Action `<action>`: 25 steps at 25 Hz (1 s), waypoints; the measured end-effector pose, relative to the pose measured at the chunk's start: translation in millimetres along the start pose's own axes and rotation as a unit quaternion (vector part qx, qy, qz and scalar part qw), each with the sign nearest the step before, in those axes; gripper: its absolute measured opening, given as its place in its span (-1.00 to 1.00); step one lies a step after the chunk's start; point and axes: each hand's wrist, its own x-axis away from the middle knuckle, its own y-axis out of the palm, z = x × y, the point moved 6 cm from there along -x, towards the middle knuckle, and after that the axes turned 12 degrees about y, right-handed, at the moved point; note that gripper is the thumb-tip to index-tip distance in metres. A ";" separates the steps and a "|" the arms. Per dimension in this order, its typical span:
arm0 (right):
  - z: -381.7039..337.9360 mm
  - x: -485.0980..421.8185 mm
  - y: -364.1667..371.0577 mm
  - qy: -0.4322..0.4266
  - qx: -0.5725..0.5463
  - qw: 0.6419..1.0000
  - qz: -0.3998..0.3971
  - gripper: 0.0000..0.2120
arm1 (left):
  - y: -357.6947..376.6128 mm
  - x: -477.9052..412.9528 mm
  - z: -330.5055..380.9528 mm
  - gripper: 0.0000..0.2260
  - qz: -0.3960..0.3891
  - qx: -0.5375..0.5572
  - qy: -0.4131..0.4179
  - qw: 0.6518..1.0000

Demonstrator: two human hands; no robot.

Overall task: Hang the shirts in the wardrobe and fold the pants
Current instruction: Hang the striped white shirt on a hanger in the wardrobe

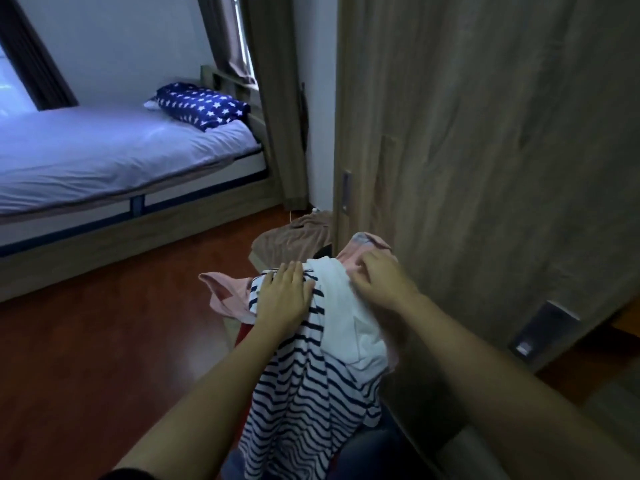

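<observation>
A heap of clothes lies in front of me at the bottom middle of the head view. On top is a navy-and-white striped shirt [304, 386], beside it a white garment [349, 323], and a pink garment [228, 292] pokes out on both sides. My left hand [282, 297] lies flat with straight fingers on the striped shirt. My right hand [384, 278] has its fingers curled into the white and pink cloth at the top of the heap. The wooden wardrobe [485, 150] stands shut at the right.
A brown garment [294, 240] lies on the red-brown floor [104, 341] beyond the heap. A bed [104, 157] with a star-patterned pillow [204, 105] fills the left. A curtain [277, 116] hangs beside the wardrobe. Something blue, maybe jeans [367, 455], shows under the heap.
</observation>
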 end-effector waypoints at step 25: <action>-41.6 36.2 -173.3 -0.140 -0.109 0.951 0.253 -0.79 | -147.6 -68.8 51.2 -0.69 0.102 0.242 0.223 0.939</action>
